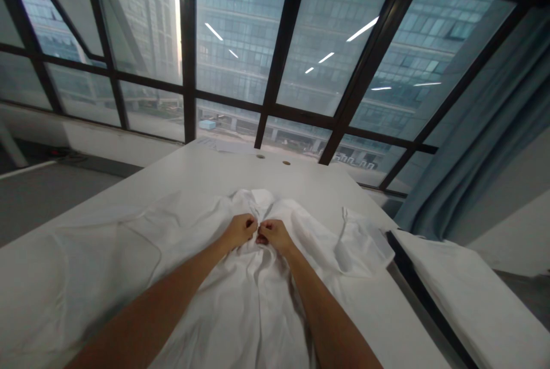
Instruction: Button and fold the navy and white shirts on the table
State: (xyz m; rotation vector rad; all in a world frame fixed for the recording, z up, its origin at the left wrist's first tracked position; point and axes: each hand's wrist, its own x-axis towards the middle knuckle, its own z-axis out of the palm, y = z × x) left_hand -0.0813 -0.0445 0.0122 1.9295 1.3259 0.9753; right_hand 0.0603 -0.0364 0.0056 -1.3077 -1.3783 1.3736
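Observation:
A white long-sleeved garment, which looks like a shirt or coat (240,311), lies spread on the white table (180,177) with its collar end away from me. Just below the collar, my left hand (239,230) pinches the front edge of the cloth. Close beside it, my right hand (275,235) is closed on the facing edge. The fingertips of both hands nearly meet over the front opening. Whether a button sits between them is too small to make out. One sleeve (365,243) lies folded to the right, and the other spreads out left.
Papers (234,146) lie at the table's far edge, near two round holes in its top. Beyond stands a wall of dark-framed windows (275,108). A blue curtain (476,128) hangs at right, above another white surface (476,289) across a dark gap.

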